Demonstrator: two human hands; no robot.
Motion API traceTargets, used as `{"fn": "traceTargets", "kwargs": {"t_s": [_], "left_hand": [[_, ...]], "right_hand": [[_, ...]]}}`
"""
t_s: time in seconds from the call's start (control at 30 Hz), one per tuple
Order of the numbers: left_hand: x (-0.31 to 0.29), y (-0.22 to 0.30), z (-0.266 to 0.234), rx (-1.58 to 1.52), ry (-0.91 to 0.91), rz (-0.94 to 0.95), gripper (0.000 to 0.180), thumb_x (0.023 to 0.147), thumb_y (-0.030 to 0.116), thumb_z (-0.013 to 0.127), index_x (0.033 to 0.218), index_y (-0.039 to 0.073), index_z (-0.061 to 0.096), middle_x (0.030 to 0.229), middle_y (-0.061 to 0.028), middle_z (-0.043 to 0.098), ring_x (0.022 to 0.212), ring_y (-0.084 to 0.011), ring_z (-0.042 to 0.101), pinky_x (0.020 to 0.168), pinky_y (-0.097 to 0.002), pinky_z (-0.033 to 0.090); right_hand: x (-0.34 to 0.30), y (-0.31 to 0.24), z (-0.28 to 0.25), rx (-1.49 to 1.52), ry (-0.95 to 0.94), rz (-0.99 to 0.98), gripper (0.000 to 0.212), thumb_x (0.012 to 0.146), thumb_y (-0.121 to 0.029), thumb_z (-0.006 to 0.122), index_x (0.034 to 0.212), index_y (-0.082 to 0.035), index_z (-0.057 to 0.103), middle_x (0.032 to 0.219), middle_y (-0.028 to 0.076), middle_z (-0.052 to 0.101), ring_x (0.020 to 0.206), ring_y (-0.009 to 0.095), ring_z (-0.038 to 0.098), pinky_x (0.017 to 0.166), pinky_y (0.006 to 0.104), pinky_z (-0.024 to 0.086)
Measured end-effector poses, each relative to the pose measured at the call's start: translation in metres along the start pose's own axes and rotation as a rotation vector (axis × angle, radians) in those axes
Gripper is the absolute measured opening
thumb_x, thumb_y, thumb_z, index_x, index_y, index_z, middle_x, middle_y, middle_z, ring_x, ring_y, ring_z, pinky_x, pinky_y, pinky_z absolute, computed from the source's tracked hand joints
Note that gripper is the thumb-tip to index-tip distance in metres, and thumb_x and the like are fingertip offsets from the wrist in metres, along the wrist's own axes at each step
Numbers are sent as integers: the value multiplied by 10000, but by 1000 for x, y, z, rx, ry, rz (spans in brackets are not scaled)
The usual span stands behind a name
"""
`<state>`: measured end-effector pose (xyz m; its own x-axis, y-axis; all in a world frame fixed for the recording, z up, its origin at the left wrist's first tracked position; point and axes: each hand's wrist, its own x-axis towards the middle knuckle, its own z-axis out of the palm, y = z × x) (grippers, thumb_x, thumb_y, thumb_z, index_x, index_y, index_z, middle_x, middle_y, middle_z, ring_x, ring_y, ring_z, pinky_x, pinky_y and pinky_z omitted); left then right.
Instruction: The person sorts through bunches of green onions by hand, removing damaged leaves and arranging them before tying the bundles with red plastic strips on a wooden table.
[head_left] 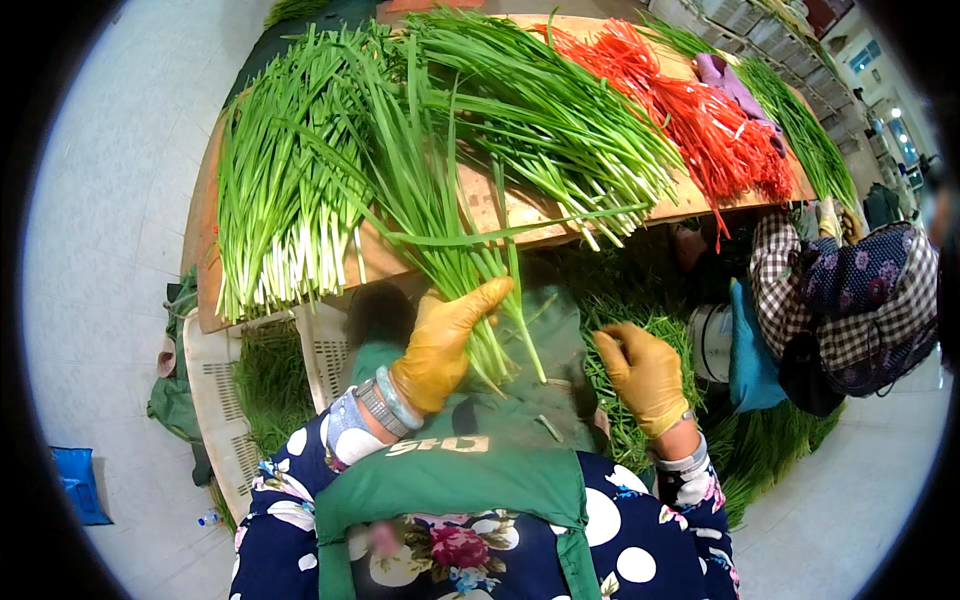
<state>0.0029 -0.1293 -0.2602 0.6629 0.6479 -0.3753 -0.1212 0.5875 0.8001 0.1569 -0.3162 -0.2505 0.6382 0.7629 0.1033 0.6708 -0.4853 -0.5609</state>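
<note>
My left hand (447,335), in a yellow glove, is closed around a small bunch of garlic chives (425,200). Their pale stem ends poke out below the fist, and the long leaves reach up over the table's edge. One stem slants away from the others, and a single leaf lies across the bunch. To the right, apart from the bunch, is my right hand (645,378), also gloved in yellow. Its fingers are curled in with the thumb against them; whether they hold anything is hidden. On the wooden table (482,195) rest a left pile (290,170) and a right pile (550,120) of chives.
Red tie strips (690,120) lie heaped on the table beside a purple cloth (728,85). More chives (800,130) lie at the far right. Below are a white plastic crate (215,400), loose greens (640,310) and a white bucket (712,343). A person in a checked sleeve (880,330) is at right.
</note>
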Motion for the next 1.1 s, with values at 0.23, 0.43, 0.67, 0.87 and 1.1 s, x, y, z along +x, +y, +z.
{"fn": "traceTargets", "kwargs": {"t_s": [0.23, 0.43, 0.67, 0.87, 1.1], "left_hand": [[-9, 13, 2, -66, -44, 24, 236, 863, 146, 712, 1068, 41, 657, 942, -5, 682, 793, -85, 628, 661, -208, 480], [-9, 6, -9, -235, -239, -184, 301, 913, 134, 640, 1186, 9, 612, 1107, -72, 663, 958, -165, 645, 825, -295, 538], [-9, -3, -10, -57, -302, -5, 333, 925, 130, 612, 1233, 5, 595, 1120, -70, 653, 1019, -135, 619, 895, -266, 510], [4, 6, -14, -305, -210, -187, 309, 905, 117, 626, 1166, -48, 607, 1149, -122, 642, 1060, -226, 622, 905, -320, 529], [7, 15, -25, -619, -359, -363, 310, 848, 68, 549, 1130, -57, 589, 1188, -199, 605, 838, -218, 638, 882, -398, 519]], "right_hand": [[41, -68, 32, 13, 7, -401, 220, 833, -260, 690, 813, -73, 575, 721, 140, 602, 610, 330, 591, 527, 408, 467], [39, -69, 35, 488, -82, -252, 116, 883, -120, 609, 847, -10, 613, 733, 211, 581, 655, 402, 577, 561, 420, 453], [28, -62, 40, 517, 0, -178, 125, 894, -94, 575, 827, 12, 588, 715, 208, 559, 621, 370, 550, 570, 385, 440], [-12, 11, 19, 129, 49, 93, 155, 886, -155, 586, 786, -35, 592, 659, 182, 566, 584, 356, 571, 531, 390, 445], [-27, 88, -26, -853, -515, 445, 387, 824, -462, 631, 863, -80, 679, 828, 165, 679, 802, 345, 664, 696, 423, 526]]}}
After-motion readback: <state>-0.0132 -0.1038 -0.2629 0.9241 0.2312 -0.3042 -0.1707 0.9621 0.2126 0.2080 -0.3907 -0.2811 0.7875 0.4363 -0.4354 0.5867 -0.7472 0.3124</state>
